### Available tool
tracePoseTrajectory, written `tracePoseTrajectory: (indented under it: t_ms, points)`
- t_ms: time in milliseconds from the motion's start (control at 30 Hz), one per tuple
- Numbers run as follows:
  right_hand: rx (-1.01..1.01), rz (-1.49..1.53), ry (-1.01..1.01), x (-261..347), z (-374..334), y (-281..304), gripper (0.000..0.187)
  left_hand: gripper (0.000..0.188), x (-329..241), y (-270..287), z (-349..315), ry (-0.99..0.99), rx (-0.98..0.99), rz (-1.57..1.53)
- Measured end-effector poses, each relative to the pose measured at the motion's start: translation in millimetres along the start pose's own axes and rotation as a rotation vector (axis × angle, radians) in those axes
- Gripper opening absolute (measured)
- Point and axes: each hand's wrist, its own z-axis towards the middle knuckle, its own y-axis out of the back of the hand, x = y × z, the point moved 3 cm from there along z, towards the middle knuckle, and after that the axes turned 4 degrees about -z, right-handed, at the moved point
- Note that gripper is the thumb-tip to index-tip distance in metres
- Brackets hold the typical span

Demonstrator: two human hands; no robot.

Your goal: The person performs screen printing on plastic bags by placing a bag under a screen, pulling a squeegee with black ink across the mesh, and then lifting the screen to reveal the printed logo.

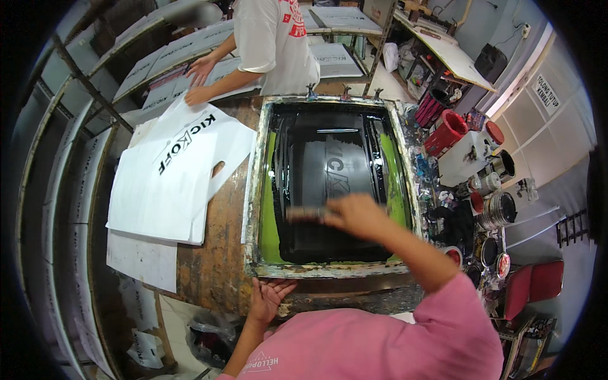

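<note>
A screen printing frame (pixel 254 209) with a worn, paint-stained wooden rim lies in front of me on the table. Black ink (pixel 304 158) covers most of its green mesh (pixel 268 237), and lettering shows faintly through the middle. My right hand (pixel 356 215) is wrapped round a squeegee (pixel 304 214) that lies crosswise on the inked mesh; the hand is slightly blurred. At the frame's near left corner is my left hand (pixel 271 297), palm up with fingers stretched out along the rim, holding nothing I can see.
Left of the frame lies a stack of printed white bags (pixel 158 196). Across the table a co-worker's hands (pixel 201 82) handle the top bag. Clamps (pixel 345 92) line the frame's far edge. Ink cans (pixel 497 209) crowd the right side; drying racks (pixel 82 190) stand at left.
</note>
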Motion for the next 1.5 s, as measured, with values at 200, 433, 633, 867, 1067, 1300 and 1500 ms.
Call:
tracePoseTrajectory:
  t_ms: [200,433,633,867,1067,1300,1500]
  points:
    - [-0.234,-0.071,-0.052,62.5,-99.2,-19.6,0.035,0.090,-3.4,6.5,6.5,-0.007,0.109,-0.031]
    - [-0.185,-0.240,-0.094,98.1,-113.8,-10.4,0.041,0.095,-17.6,-14.7,1.2,-0.019,0.094,-0.111]
    - [-0.625,-0.318,-0.054,113.1,-99.9,85.8,0.042,0.115,-98.3,-101.0,-12.2,-0.262,0.508,-0.060]
    - [-0.883,-0.397,0.049,106.5,-44.9,202.0,0.036,0.113,-104.3,-121.3,36.9,-0.565,0.061,1.506]
    - [-0.877,-0.408,-0.015,99.3,-19.5,243.6,0.041,0.109,-52.3,-65.8,61.5,-0.210,-0.293,2.256]
    - [-0.872,-0.430,0.046,96.0,-7.0,265.8,0.045,0.111,-51.7,-78.0,65.4,-0.353,-0.299,2.164]
    - [-0.859,-0.361,0.028,93.5,-4.5,272.5,0.043,0.058,-111.0,-153.7,95.3,-0.963,-0.193,1.619]
